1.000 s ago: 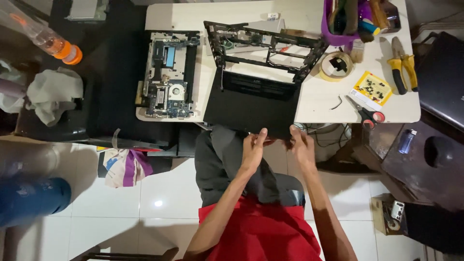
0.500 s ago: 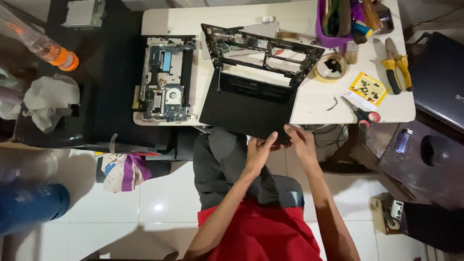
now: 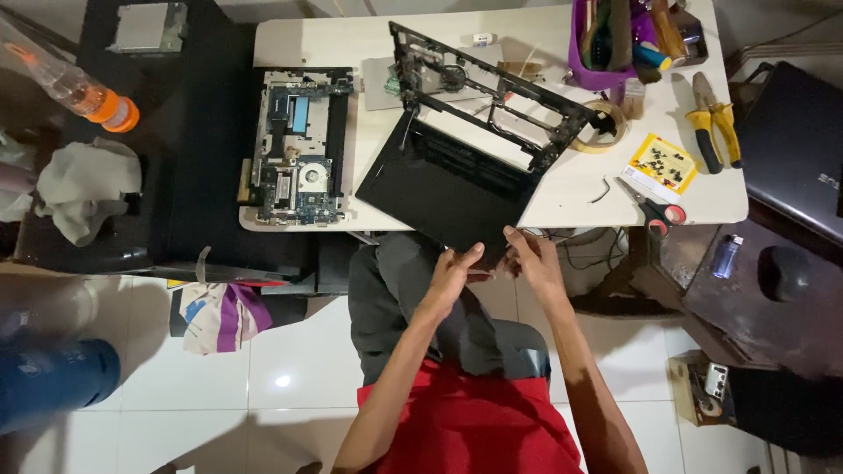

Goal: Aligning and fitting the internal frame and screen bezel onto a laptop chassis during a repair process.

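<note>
— Nearest us we see red cloth at the waist and dark grey trousers over glossy white floor tiles (image 3: 158,351). Our left hand (image 3: 452,272) and right hand (image 3: 533,262) sit close together at the near corner of the matte black laptop panel (image 3: 448,189), fingers curled on its edge; how firmly they grip, we cannot tell.

— That flat panel overhangs the near edge of the white surface (image 3: 562,189), and its skeletal black frame (image 3: 492,96) stands tilted up from it.

— Left of it we have a bare motherboard (image 3: 299,149), dense with chips. Right of it lie red-handled scissors (image 3: 654,206), a yellow card of small screws (image 3: 660,165) and yellow-handled pliers (image 3: 713,123).

— Farther back, a tape roll (image 3: 601,132) and a purple tool tub (image 3: 615,39). Off left, a crumpled cloth (image 3: 83,189) and a clear plastic bottle (image 3: 75,88).
</note>
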